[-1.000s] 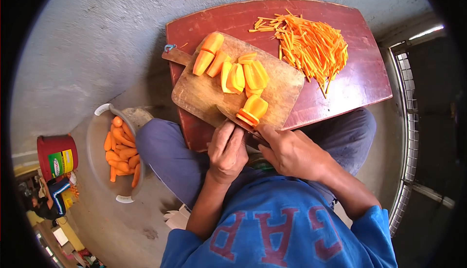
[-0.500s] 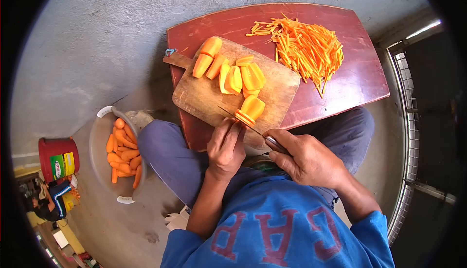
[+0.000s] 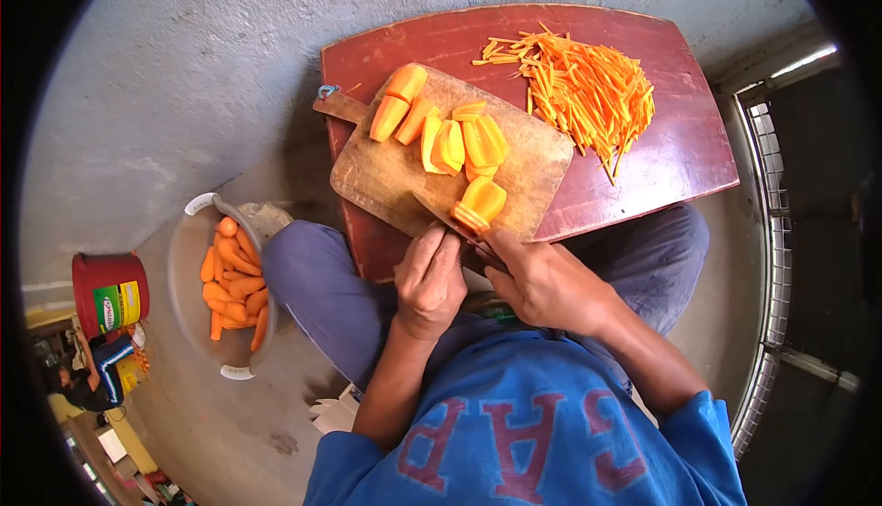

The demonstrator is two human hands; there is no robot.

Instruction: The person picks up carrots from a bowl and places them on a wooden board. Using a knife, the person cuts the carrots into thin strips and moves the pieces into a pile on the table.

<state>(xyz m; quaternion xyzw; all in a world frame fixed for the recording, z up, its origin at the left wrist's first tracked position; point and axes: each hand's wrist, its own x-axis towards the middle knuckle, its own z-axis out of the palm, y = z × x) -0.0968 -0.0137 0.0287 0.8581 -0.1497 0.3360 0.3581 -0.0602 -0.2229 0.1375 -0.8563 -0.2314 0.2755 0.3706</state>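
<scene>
My right hand (image 3: 556, 287) is wrapped round the handle of a knife (image 3: 434, 207), whose blade lies along the near side of a carrot piece (image 3: 483, 200) with thin slices (image 3: 469, 219) at its end. My left hand (image 3: 430, 281) is closed at the near edge of the wooden cutting board (image 3: 377, 177), close to the blade; whatever its fingertips hold is hidden. Several peeled carrot pieces (image 3: 447, 146) lie farther up the board. To the right of the board, a heap of carrot sticks (image 3: 593, 88) rests on the red table (image 3: 684, 138).
On the floor at the left stands a grey tub (image 3: 186, 290) holding several whole carrots (image 3: 241, 285). Beyond it are a red bucket (image 3: 87, 290) and another person (image 3: 112, 368). A wall (image 3: 184, 92) borders the table's far side; a metal grille (image 3: 777, 230) is at the right.
My right hand has moved left and inward, bringing the knife farther across beside the carrot piece. My left hand has barely shifted. The view has moved slightly.
</scene>
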